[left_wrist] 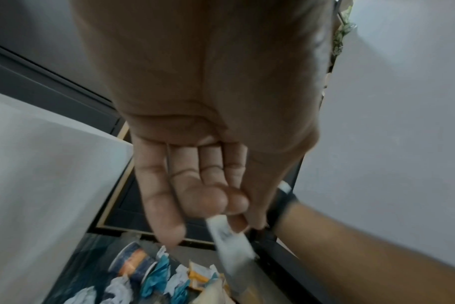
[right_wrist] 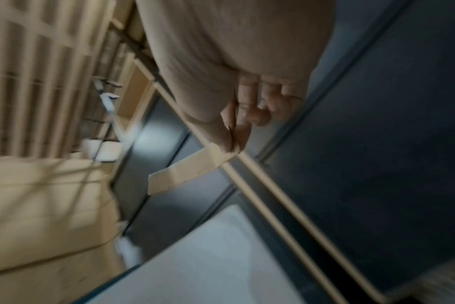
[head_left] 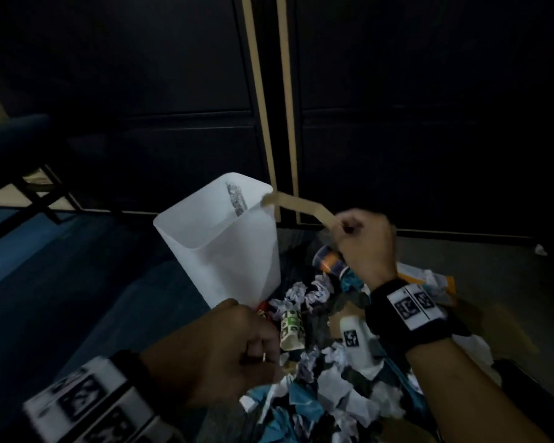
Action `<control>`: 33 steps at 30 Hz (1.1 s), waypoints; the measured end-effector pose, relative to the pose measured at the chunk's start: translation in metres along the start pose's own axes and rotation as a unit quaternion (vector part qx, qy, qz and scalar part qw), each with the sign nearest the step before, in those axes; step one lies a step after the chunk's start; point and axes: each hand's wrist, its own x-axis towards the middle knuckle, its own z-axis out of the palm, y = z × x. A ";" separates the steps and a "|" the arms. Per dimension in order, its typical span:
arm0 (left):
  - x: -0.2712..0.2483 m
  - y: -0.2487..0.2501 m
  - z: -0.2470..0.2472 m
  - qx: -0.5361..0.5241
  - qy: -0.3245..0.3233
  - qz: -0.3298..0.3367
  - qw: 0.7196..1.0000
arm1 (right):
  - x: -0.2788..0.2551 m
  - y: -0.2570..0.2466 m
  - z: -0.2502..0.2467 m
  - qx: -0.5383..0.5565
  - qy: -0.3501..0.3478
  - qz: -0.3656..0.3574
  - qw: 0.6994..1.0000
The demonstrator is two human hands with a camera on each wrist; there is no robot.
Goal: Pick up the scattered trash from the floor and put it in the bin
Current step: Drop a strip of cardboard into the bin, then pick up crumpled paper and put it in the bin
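Note:
A white bin (head_left: 218,238) stands on the floor, with a bit of printed trash inside. My right hand (head_left: 343,227) pinches a long brown cardboard strip (head_left: 298,203); the strip's far end reaches over the bin's right rim. The right wrist view shows thumb and forefinger (right_wrist: 233,144) on the strip (right_wrist: 190,170), above the bin (right_wrist: 208,257). My left hand (head_left: 269,343) hovers low by the bin's base, fingers curled (left_wrist: 213,199), nothing seen in them. The trash pile (head_left: 333,388) holds crumpled paper, a blue-orange cup (head_left: 328,260), a green-white cup (head_left: 290,327) and a white bottle (head_left: 354,340).
Dark cabinet doors with tan trim (head_left: 256,91) rise right behind the bin. A black frame (head_left: 45,193) stands at the left over blue carpet (head_left: 61,282). A small white scrap (head_left: 540,250) lies alone at the far right by the cabinet base.

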 end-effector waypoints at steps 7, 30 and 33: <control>0.016 0.004 0.005 -0.008 -0.002 0.061 0.998 | 0.033 -0.092 0.082 -0.061 -0.050 -0.092 0.993; -0.003 0.032 -0.021 0.028 0.009 0.050 0.998 | -0.122 0.154 0.039 -0.322 -0.290 0.118 0.893; -0.005 0.029 -0.022 0.026 0.012 0.039 0.999 | -0.134 0.169 0.037 -0.357 -0.307 0.195 0.860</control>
